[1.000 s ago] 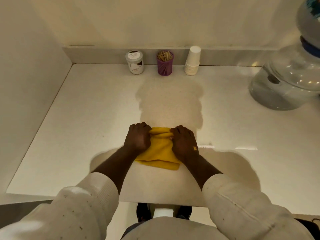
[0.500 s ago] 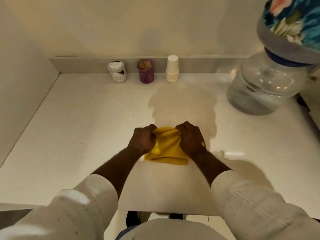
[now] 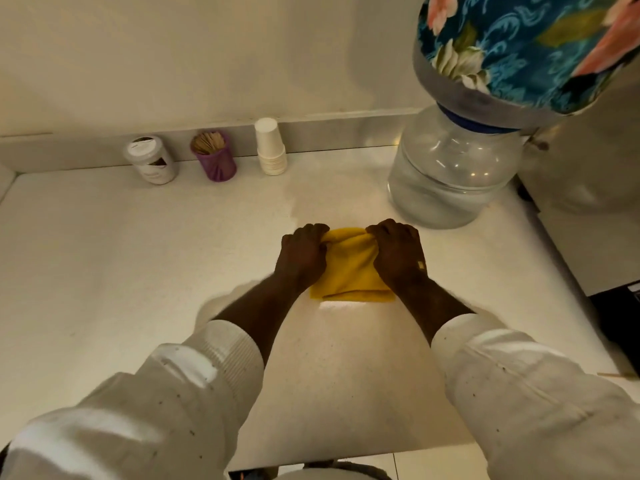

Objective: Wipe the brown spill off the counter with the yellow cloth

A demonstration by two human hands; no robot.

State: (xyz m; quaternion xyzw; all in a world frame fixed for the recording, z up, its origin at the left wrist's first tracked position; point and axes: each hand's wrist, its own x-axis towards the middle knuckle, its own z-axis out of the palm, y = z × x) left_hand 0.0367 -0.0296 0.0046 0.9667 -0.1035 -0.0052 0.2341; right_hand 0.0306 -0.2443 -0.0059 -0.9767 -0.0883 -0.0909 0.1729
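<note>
My left hand (image 3: pixel 302 255) and right hand (image 3: pixel 398 252) clench the yellow cloth (image 3: pixel 349 271) on the bench (image 3: pixel 104 254); brown spill (image 3: pixel 311 199) lies directly ahead, equidistant.

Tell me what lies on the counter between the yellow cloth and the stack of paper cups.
In the head view, nothing solid lies there: only the faint brownish spill on the counter between the yellow cloth and the stack of paper cups.

Left hand (image 3: pixel 302 256) and right hand (image 3: pixel 398 252) side by side, knuckles up, fingers curled closed, forearms extended, white sleeves pushed back.
</note>
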